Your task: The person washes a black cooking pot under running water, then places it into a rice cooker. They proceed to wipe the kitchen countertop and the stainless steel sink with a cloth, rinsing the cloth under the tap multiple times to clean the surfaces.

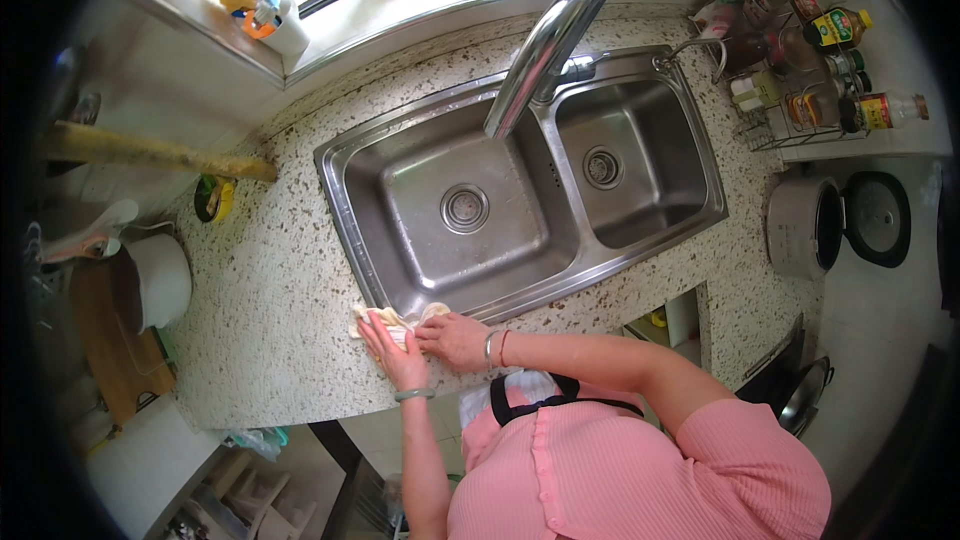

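Observation:
A cream-coloured cloth (362,323) lies bunched at the near left corner of the steel double sink (345,240), partly on its rim. My left hand (402,360) rests on the cloth, fingers long and close together, gripping part of it. From the right, my right hand (458,342) reaches across and pinches the cloth's other side; its fingertips almost touch the left hand. Some of the cloth is hidden under the fingers. A chrome faucet (550,50) arches over the larger left basin, which shows drops of water and a round drain (465,208).
Speckled stone countertop (290,340) surrounds the sink. At right stand a wire rack of bottles (820,50) and a rice cooker (800,225) with its lid raised. A white pot (165,280), wooden cutting board (110,330) and yellow cup (215,198) stand at left.

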Demonstrator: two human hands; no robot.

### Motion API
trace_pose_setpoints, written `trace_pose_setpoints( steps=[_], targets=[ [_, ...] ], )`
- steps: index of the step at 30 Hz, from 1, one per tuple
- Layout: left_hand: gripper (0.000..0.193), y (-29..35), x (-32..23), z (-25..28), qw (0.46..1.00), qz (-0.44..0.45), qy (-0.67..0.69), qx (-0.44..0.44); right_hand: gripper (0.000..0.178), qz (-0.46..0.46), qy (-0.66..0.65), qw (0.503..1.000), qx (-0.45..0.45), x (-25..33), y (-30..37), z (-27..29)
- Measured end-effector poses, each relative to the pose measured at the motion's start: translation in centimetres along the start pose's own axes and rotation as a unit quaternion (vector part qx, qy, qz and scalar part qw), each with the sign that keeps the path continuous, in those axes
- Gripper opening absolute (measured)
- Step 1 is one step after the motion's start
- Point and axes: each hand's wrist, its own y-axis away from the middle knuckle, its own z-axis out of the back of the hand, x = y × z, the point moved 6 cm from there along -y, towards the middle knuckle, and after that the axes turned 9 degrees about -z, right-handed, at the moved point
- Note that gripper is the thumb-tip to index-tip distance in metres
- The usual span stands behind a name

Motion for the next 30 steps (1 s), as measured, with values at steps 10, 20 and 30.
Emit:
trace_pose_setpoints(
  steps=[10, 20, 30],
  targets=[
    [0.08, -3.9, -1.4, 1.4, 0.994, -0.046, -0.083, 0.046, 0.057, -0.028, 0.067, 0.997, 0.036, 1.4, -1.3, -1.7],
    [0.08, -13.9, -2.6, 1.5, 0.989, -0.091, -0.114, 0.016, 0.059, -0.071, -0.02, 0.995, -0.072, -1.8, -7.8, 2.8],
    [0.077, -28.8, -3.1, 0.6, 0.975, -0.164, -0.145, -0.044, 0.034, -0.12, -0.192, 0.926, -0.303, -7.3, -6.2, 16.5]
  ],
)
